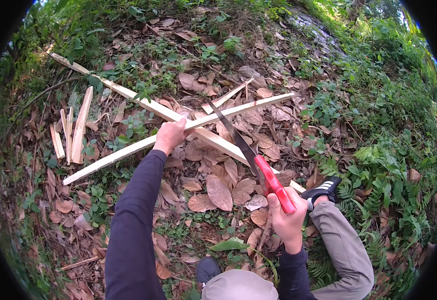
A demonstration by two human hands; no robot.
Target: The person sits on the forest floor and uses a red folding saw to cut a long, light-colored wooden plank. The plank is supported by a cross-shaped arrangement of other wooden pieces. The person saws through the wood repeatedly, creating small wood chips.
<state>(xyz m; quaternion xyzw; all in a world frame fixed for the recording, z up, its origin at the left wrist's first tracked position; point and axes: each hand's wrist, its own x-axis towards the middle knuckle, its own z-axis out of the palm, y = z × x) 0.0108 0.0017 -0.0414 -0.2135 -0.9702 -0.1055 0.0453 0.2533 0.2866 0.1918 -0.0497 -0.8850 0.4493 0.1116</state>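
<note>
Two long pale wooden strips cross in an X on the leaf-covered ground. My left hand (171, 134) is wrapped around the upper strip (113, 156) close to the crossing. Beneath it runs the other strip (146, 103), from the far left toward my shoe at the right. My right hand (287, 217) grips the red handle (273, 185) of a hand saw (241, 142). The saw's dark blade slants up and left, passing over the upper strip just right of my left hand. Whether its teeth touch the wood, I cannot tell.
A short wooden piece (231, 95) lies beyond the crossing. Several split pieces (82, 125) rest at the left. My black shoe (323, 189) is by the lower strip's near end, and a dark shoe (208, 270) shows below. Dry leaves (218, 192) and green plants cover the sloping ground.
</note>
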